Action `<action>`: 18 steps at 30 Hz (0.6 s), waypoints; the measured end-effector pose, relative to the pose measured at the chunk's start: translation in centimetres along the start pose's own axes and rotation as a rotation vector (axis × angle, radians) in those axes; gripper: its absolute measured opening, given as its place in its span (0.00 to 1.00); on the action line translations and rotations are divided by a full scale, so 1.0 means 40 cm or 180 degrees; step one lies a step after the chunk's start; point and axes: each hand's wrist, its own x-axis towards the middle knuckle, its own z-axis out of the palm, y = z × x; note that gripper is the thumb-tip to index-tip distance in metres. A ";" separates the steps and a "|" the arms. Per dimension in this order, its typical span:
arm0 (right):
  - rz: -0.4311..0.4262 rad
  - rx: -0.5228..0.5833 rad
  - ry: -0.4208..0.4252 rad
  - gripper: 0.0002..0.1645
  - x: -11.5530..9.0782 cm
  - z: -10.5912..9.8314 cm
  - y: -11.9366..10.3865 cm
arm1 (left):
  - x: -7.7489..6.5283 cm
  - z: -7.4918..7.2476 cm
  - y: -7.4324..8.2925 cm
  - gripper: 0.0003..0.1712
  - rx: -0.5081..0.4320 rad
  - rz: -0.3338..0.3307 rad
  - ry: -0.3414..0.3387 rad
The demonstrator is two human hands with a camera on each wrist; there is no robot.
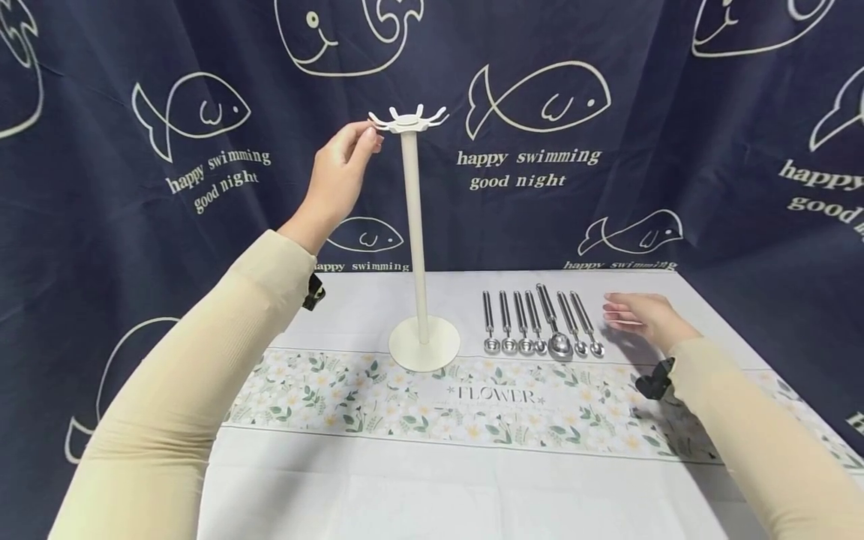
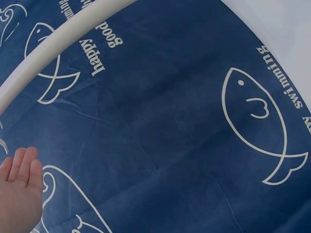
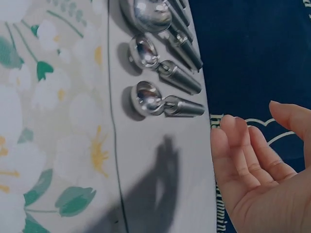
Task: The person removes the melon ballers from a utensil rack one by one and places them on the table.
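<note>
A cream utensil stand [image 1: 415, 225] stands upright on the table, with a round base, a tall pole and a ring of upturned hooks [image 1: 408, 121] on top. My left hand [image 1: 340, 169] is raised at the left side of that ring, fingertips right at one hook. In the left wrist view its fingers [image 2: 22, 167] look straight. Several steel scoops [image 1: 520, 322] with round bowls lie in a row to the right of the stand, handles pointing away; one larger scoop [image 1: 559, 343] is among them. My right hand [image 1: 644, 315] hovers beside the rightmost small scoop [image 3: 148, 98], fingers loosely extended, holding nothing.
The white table [image 1: 459, 487] carries a floral printed band [image 1: 317, 394] with the word FLOWER, in front of the scoops. A dark blue curtain [image 1: 432, 202] with fish drawings hangs behind and at both sides. Black wrist straps show at both cuffs.
</note>
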 end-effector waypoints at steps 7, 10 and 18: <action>-0.0345 0.0066 -0.0178 0.09 -0.025 0.007 -0.050 | -0.032 -0.014 -0.021 0.29 0.0122 0.0126 -0.0216; -0.0488 0.0112 -0.0294 0.03 -0.043 0.014 -0.079 | -0.054 -0.017 -0.035 0.29 0.0250 0.0210 -0.0228; -0.0951 -0.0538 -0.0336 0.12 -0.100 0.047 -0.142 | -0.124 -0.010 -0.084 0.30 0.0608 0.0362 -0.0329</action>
